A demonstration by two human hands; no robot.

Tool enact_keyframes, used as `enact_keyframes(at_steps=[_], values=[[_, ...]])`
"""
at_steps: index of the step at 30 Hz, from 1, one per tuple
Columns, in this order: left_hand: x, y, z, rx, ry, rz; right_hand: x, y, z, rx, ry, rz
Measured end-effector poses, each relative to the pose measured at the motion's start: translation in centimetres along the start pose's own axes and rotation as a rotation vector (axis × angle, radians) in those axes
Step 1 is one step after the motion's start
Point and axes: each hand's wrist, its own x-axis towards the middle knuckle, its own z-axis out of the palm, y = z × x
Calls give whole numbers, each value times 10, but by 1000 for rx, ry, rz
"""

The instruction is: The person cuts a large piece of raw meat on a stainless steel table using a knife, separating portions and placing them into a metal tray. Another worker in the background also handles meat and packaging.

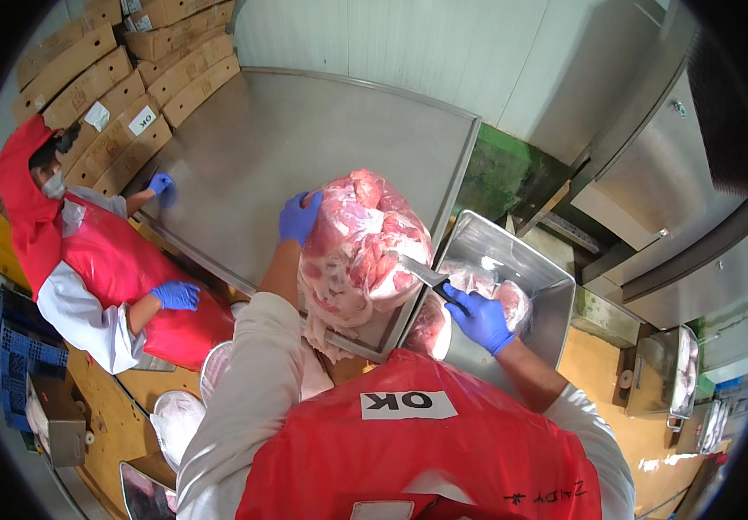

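A large piece of raw meat [352,251], pink with pale fat, lies at the near right corner of the steel table [305,130]. My left hand [299,218], in a blue glove, rests against its left side; its fingertips are partly hidden behind the meat. In my right hand [481,321], also gloved in blue, is a knife [424,274] with a dark handle. The blade points left, its tip at the right side of the meat; I cannot tell how deep it goes. Below my right hand, more meat pieces [513,303] lie in a deep steel tub [552,273].
A co-worker [131,277] in a red apron stands at the table's left side, one gloved hand on it. Stacked cardboard boxes [105,104] rise at the far left. Steel cabinets [669,156] stand at right. White tubs [176,420] sit on the floor at lower left.
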Motion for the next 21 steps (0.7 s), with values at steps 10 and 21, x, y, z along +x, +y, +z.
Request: enact_keyframes(at_steps=[10,21], values=[[-42,-34,-3,-24,140,-133,50,-45,-120,-201,-251,-29],[-27,51,-48,362,-181,-52,56,-71,-142,155,-261,148]])
